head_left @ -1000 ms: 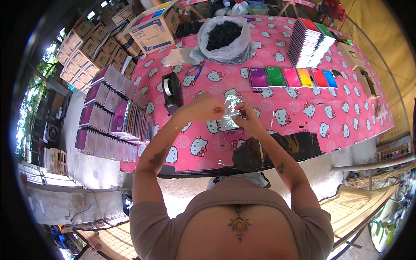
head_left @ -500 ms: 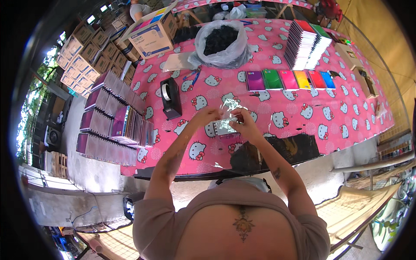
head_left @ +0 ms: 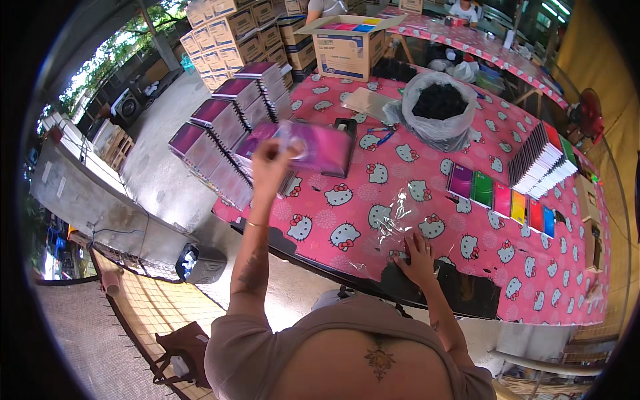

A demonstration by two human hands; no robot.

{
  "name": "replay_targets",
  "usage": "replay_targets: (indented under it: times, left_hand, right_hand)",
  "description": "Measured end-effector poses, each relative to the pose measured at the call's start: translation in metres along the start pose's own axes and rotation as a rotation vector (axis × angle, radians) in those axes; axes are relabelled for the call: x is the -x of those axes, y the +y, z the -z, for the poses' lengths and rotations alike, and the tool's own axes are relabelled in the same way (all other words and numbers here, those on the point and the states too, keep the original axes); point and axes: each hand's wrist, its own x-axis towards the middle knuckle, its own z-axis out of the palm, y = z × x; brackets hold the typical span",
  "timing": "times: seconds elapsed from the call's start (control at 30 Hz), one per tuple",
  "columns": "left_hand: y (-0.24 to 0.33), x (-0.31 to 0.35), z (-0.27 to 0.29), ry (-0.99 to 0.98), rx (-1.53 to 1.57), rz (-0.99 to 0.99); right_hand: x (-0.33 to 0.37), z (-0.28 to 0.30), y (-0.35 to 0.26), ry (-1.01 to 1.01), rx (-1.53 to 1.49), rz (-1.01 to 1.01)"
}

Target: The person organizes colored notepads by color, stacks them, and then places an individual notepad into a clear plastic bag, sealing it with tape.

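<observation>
Toward the left, my left hand [head_left: 270, 163] is raised over the table with its fingers closed on a purple spiral notebook [head_left: 323, 148], smeared by motion. That notebook hides part of the black tape dispenser [head_left: 345, 127] behind it. Beside the hand stand rows of purple-covered spiral notebooks [head_left: 193, 140], stacked in several piles. My right hand [head_left: 419, 260] lies flat near the table's front edge, fingers spread and holding nothing. Just ahead of its fingertips is a sheet of shiny clear plastic [head_left: 397, 220] on the pink tablecloth [head_left: 347, 257].
Small notebooks in several colours [head_left: 501, 199] lie in a row at right, before tall notebook stacks [head_left: 541, 160]. A plastic bag of black pieces [head_left: 440, 110] stands at the back, near an open carton [head_left: 343, 53]. Dark bare patches [head_left: 467, 290] edge the table. Other people are beyond.
The view has swung left. My hands, earlier together at the clear plastic, are now apart: the left has moved left and holds a purple notebook, the right rests flat on the table.
</observation>
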Motion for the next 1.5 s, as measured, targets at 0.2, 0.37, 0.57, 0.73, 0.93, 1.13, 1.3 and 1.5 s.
replay_targets:
  times: [0.2, 0.37, 0.57, 0.73, 0.93, 1.13, 1.3, 1.5]
  left_hand:
    - [-0.07, -0.042, 0.092, 0.275, -0.303, 0.298]
    - [-0.039, -0.013, 0.018, 0.628, -0.951, -0.577]
    - [-0.057, -0.02, 0.009, -0.028, -1.104, -0.378]
    - [-0.077, 0.025, -0.058, -0.298, -0.792, -0.385]
    - [-0.137, 0.167, -0.169, -0.831, -0.789, -0.562]
    - [-0.118, 0.168, -0.179, -0.795, -0.956, -0.489]
    - [-0.025, 0.198, -0.334, -0.712, -0.497, -0.654]
    - [0.039, 0.299, -0.587, -0.961, -0.227, -0.53]
  right_hand:
    - [-0.014, -0.011, -0.011, -0.03, -0.018, 0.041]
    - [-0.012, -0.015, -0.013, 0.001, 0.038, 0.018]
    - [-0.032, -0.027, -0.039, -0.077, 0.024, 0.017]
    - [-0.052, -0.035, -0.038, -0.128, 0.011, 0.09]
    - [-0.054, -0.02, 0.005, 0.2, -0.125, -0.007]
    - [0.018, 0.098, 0.165, 0.356, -0.097, -0.347]
    - [0.076, 0.194, 0.386, 0.601, 0.086, -0.546]
    - [0.038, 0.262, 0.525, 0.609, 0.098, -0.881]
